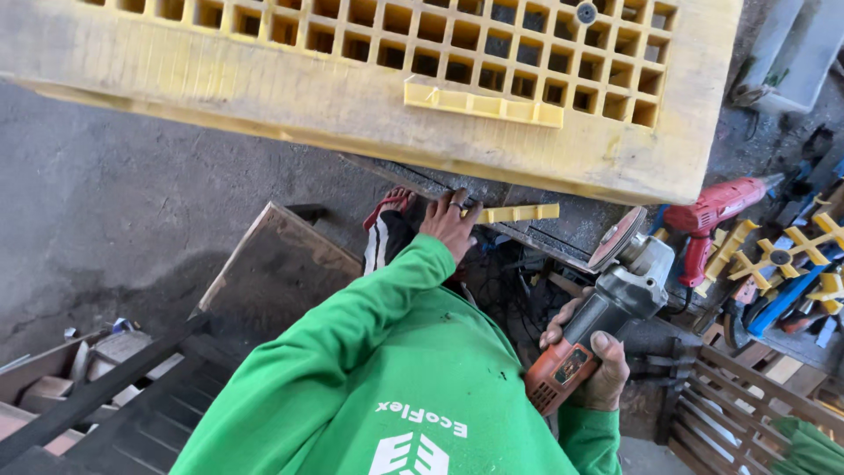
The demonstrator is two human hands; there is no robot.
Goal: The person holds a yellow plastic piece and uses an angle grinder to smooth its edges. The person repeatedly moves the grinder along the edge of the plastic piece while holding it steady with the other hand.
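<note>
My left hand [450,222], with a ring on one finger, presses down on the end of a short yellow grid strip [520,213] that lies on a dark bench edge [563,230]. My right hand [591,362] grips the orange and grey body of an angle grinder [607,312]. Its disc [615,237] is tilted up just right of the strip and is apart from it. A large yellow plastic grating panel [352,97] fills the top of the view, with a similar short strip [483,105] on it.
A red power drill [714,211] lies right of the grinder, beside yellow cross-shaped pieces [782,251] and blue tools. A slatted wooden crate [734,409] stands at lower right. A wooden board [272,273] and dark bars [105,387] are at left. A foot in a red sandal [389,204] rests near my left hand.
</note>
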